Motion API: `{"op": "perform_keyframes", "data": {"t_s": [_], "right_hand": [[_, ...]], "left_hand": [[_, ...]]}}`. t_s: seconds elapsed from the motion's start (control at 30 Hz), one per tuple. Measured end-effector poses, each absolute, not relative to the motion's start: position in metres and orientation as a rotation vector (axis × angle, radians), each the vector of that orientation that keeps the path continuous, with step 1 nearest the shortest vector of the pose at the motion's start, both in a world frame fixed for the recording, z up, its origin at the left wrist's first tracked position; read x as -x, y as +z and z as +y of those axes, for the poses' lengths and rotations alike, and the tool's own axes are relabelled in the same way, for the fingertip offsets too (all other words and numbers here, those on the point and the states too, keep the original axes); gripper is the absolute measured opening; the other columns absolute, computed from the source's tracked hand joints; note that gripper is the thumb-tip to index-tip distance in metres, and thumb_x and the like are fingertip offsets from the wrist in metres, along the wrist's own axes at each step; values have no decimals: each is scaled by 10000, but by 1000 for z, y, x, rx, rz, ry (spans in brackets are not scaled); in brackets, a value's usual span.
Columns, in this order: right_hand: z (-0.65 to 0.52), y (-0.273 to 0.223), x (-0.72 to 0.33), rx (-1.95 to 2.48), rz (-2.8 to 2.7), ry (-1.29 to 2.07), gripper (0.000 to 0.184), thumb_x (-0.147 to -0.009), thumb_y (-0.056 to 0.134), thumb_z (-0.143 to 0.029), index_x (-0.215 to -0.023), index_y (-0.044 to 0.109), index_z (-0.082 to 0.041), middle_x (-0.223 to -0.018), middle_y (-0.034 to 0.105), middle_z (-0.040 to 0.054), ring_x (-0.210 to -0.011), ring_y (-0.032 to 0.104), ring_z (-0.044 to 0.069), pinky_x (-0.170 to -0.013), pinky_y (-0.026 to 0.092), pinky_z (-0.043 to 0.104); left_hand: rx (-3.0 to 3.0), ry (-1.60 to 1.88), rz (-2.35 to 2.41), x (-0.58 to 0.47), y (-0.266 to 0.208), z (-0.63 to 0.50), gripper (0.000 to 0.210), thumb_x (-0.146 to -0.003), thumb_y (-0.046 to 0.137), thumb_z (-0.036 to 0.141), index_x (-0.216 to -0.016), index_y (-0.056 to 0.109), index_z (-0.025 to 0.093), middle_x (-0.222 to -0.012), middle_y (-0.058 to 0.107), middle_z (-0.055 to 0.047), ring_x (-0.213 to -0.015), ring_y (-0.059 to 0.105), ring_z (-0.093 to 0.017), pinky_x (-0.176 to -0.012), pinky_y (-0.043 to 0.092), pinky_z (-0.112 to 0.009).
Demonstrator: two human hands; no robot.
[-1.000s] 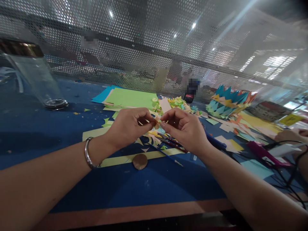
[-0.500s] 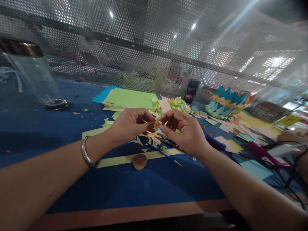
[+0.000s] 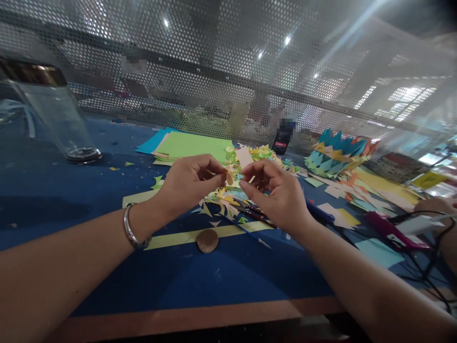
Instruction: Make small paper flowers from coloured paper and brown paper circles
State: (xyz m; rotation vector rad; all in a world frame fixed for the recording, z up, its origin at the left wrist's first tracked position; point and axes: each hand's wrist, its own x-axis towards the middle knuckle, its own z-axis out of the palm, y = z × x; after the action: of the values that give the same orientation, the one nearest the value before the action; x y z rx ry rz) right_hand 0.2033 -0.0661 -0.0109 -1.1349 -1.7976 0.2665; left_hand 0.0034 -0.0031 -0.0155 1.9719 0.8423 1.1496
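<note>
The left hand (image 3: 189,186) holds a small pale-orange paper piece (image 3: 229,178) in a pinching grip above the desk (image 3: 221,281), back from its near edge. Just beside it, the right hand (image 3: 276,190) has a narrow grip, thumb and finger slightly parted.

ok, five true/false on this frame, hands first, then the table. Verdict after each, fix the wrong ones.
1. The left hand pinches a small yellowish piece. True.
2. The right hand grips that piece too. False: its fingers are apart from it.
3. The bracelet is on the right wrist. False: it is on the left.
4. A round brown disc overlaps a long pale strip. True.
5. The blue sheet covers the green sheet. False: the green one lies on top.
</note>
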Motion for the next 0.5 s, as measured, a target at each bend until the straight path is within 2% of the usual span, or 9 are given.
{"op": "perform_keyframes", "data": {"t_s": [0.27, 0.5], "right_hand": [[-65, -13, -198, 1172, -1846, 289, 170, -885, 667, -360, -882, 651, -191, -772, 633, 11, -613, 533, 112, -561, 444, 256], [-64, -17, -197, 1182, -1830, 221, 108, -894, 633, -269, -822, 656, -190, -704, 586, -6, -605, 507, 113, -554, 410, 254]], "left_hand": [[-2129, 1292, 937, -4, -7, -15, 121, -828, 689, 352, -835, 692, 232, -816, 756, -14, -710, 703, -178, -643, 538, -297], [-2232, 1234, 904, -5, -9, -18, 134, -847, 673, 341, -839, 702, 211, -781, 738, -13, -683, 675, -158, -610, 510, -271]]}}
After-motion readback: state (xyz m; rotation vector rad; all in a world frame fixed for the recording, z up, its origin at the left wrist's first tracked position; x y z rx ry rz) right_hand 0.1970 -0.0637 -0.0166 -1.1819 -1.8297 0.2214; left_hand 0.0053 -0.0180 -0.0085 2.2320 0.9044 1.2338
